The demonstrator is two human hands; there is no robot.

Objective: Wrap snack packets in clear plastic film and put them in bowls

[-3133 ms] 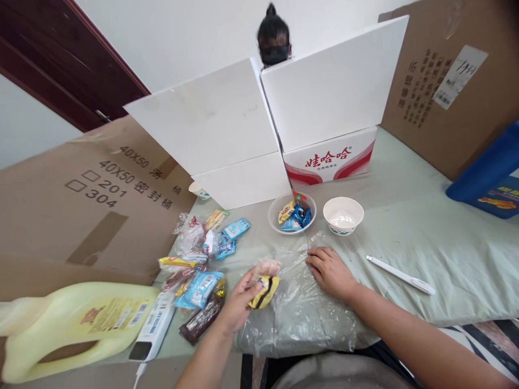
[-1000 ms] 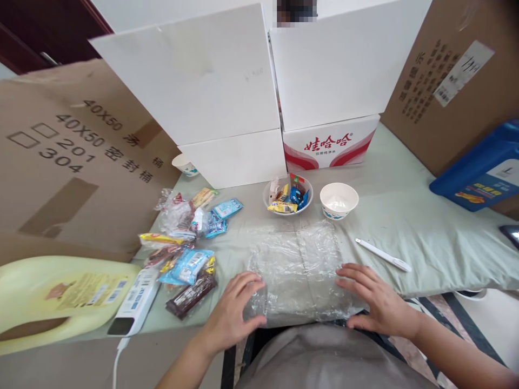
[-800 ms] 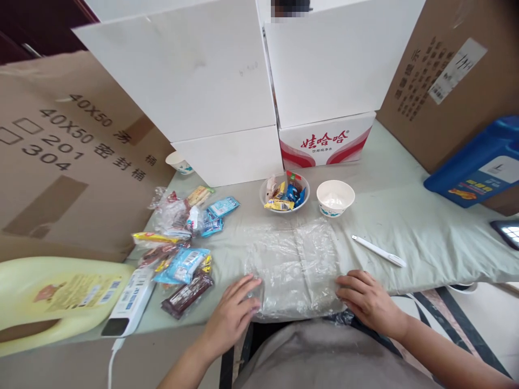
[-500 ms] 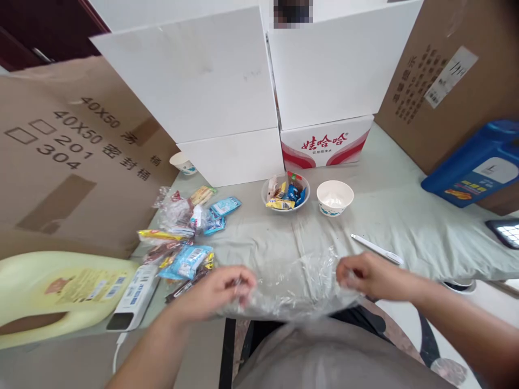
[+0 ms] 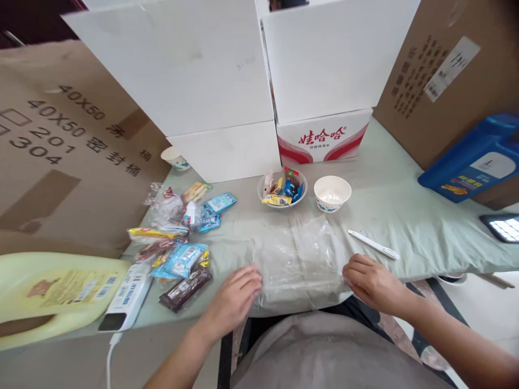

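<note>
A clear plastic bag [image 5: 300,265] lies spread on the cloth-covered table in front of me. At its left edge, my left hand [image 5: 237,294] has its fingers closed together on the plastic. My right hand [image 5: 373,283] pinches the opposite edge, its fingertips partly hidden under the hand. Beyond the bag stand a clear bowl [image 5: 302,202] of small wrapped snacks and a white paper bowl [image 5: 332,193]. A white box-cutter-like pen [image 5: 373,244] rests beside my right hand. Left of my left hand lies a brown-wrapped bar [image 5: 185,288].
Several wrapped snacks [image 5: 182,258] are heaped on the left, by a white power strip [image 5: 126,297] and a yellow jug [image 5: 60,294]. White cartons [image 5: 223,151] and a brown box [image 5: 81,162] wall the back and left. A blue bottle [image 5: 472,162] and a phone [image 5: 503,228] are on the right.
The bag, bunched and raised between my hands before, now lies flatter on the table. Both hands have come down with its edges, and the brown-wrapped bar shows more fully.
</note>
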